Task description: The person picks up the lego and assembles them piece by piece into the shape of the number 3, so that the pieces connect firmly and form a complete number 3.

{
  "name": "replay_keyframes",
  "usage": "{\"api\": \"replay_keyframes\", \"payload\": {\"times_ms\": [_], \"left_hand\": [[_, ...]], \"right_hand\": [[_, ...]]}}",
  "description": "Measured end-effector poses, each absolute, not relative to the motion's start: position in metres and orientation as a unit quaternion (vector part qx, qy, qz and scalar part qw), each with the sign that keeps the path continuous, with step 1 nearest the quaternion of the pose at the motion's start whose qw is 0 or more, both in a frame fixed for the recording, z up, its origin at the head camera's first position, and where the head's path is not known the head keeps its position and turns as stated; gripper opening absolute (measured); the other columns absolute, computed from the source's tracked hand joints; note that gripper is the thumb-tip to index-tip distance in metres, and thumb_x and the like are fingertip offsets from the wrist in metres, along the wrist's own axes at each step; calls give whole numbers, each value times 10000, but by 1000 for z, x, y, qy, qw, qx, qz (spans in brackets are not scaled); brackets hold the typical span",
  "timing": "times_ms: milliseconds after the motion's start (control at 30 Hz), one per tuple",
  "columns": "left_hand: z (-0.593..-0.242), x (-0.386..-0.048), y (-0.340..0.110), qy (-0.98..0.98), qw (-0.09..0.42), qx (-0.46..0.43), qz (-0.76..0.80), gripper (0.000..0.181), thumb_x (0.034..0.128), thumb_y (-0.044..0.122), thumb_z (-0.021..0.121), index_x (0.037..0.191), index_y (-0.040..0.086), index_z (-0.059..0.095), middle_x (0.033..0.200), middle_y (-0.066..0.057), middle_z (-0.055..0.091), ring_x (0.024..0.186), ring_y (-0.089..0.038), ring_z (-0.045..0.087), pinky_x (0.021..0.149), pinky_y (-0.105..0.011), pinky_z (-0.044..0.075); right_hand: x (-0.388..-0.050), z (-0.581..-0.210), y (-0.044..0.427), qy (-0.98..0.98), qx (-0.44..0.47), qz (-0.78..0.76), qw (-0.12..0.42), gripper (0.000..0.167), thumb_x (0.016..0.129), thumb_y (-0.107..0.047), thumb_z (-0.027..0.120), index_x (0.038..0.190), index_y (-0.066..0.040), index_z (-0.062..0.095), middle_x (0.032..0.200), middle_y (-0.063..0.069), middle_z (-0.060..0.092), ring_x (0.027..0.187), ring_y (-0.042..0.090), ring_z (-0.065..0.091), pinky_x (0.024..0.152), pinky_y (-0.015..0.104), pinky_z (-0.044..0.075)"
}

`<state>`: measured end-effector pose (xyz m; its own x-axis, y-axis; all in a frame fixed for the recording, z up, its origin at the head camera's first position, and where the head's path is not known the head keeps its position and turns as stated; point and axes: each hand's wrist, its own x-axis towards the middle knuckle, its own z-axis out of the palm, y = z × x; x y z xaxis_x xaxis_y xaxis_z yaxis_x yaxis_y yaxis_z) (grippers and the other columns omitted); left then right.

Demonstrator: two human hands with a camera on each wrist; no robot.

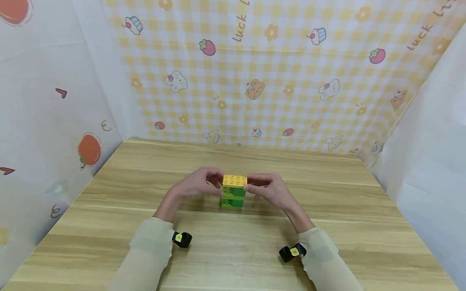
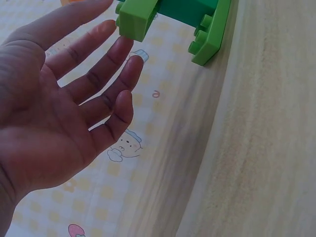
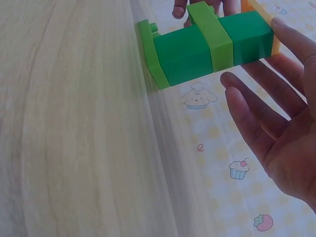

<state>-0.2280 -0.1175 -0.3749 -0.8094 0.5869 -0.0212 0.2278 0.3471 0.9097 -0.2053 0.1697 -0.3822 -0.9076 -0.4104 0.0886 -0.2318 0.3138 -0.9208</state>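
A small upright stack of toy building blocks stands on the wooden table. On top lies a yellow eight-stud building block (image 1: 234, 180). Under it, dark green blocks (image 3: 183, 55) alternate with light green blocks (image 3: 213, 39). My left hand (image 1: 199, 182) is at the stack's upper left end, fingers loosely bent and fingertips close to the light green block (image 2: 136, 19); contact is hard to make out. From the right, my right hand (image 1: 271, 189) pinches the yellow block's end, thumb on its near corner and index finger behind. My right hand's lower fingers (image 3: 249, 116) hang free.
The wooden table (image 1: 233, 250) extends around the stack. A yellow checked cloth (image 1: 233, 72) hangs behind it, with white sheets at the left (image 1: 43, 101) and right (image 1: 429, 153). Black wrist cameras sit on the left (image 1: 182, 239) and right (image 1: 292, 252) wrists.
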Motion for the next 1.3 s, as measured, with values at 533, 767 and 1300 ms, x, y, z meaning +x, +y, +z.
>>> {"api": "replay_keyframes", "payload": {"times_ms": [533, 767, 1300], "left_hand": [[-377, -227, -115, 811, 187, 249, 495, 352, 846, 98, 846, 1165, 32, 713, 1084, -135, 695, 959, -203, 636, 892, -337, 505], [-378, -228, -115, 818, 184, 242, 488, 351, 846, 114, 850, 1160, 28, 718, 1091, -118, 706, 983, -201, 647, 917, -339, 514], [-376, -226, -117, 812, 168, 215, 515, 363, 916, 207, 821, 1244, 72, 748, 1170, -78, 756, 1083, -203, 684, 1005, -410, 540]], "right_hand": [[-209, -392, 175, 831, -185, -513, 109, 438, 850, -236, 904, 1261, -140, 785, 1148, 54, 804, 1106, 234, 731, 916, 325, 571], [-211, -393, 173, 837, -203, -498, 105, 410, 872, -230, 886, 1256, -131, 786, 1153, 58, 802, 1103, 229, 735, 887, 318, 595], [-212, -391, 173, 819, -175, -537, 99, 392, 910, -226, 845, 1279, -116, 770, 1183, 74, 796, 1068, 178, 738, 851, 329, 609]]}}
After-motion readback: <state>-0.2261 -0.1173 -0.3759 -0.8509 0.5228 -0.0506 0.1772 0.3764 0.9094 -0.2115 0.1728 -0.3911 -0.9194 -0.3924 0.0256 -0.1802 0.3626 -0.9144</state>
